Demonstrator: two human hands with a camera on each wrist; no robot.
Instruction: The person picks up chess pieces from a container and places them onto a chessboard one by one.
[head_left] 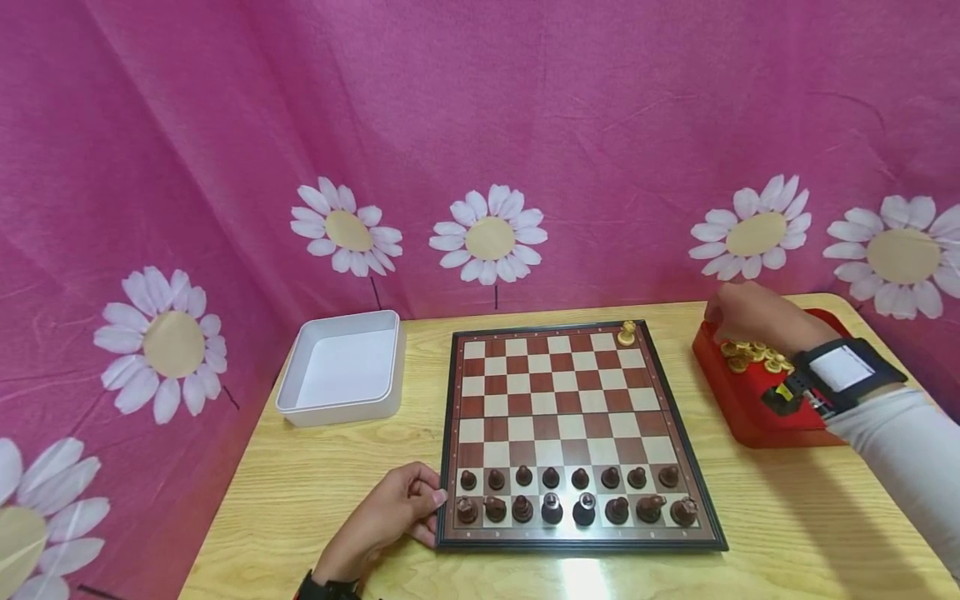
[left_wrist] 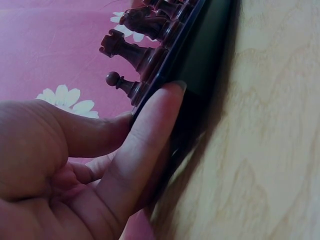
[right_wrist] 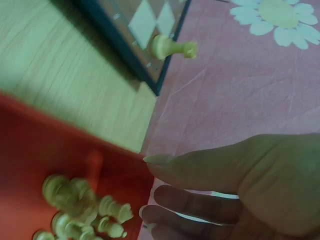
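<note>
My left hand [head_left: 397,508] holds the near left edge of the chessboard [head_left: 538,427], which lies flat on the table. In the left wrist view the thumb and a finger bear on the board's dark edge, beside a dark rook [left_wrist: 132,55] and a dark pawn [left_wrist: 125,86]. Two rows of dark pieces stand along the board's near side. A single gold rook [head_left: 626,334] stands at the far right corner. My right hand [head_left: 765,317] is over the far left part of the red box [head_left: 731,417]; its fingers look fairly straight, with no piece visible between them.
Gold chess pieces [right_wrist: 75,205] lie in a heap inside the red box, right of the board. A shallow white box [head_left: 337,408] stands at the back left of the wooden table [head_left: 300,467]. A pink cloth with daisies [head_left: 600,167] hangs behind the table's far edge.
</note>
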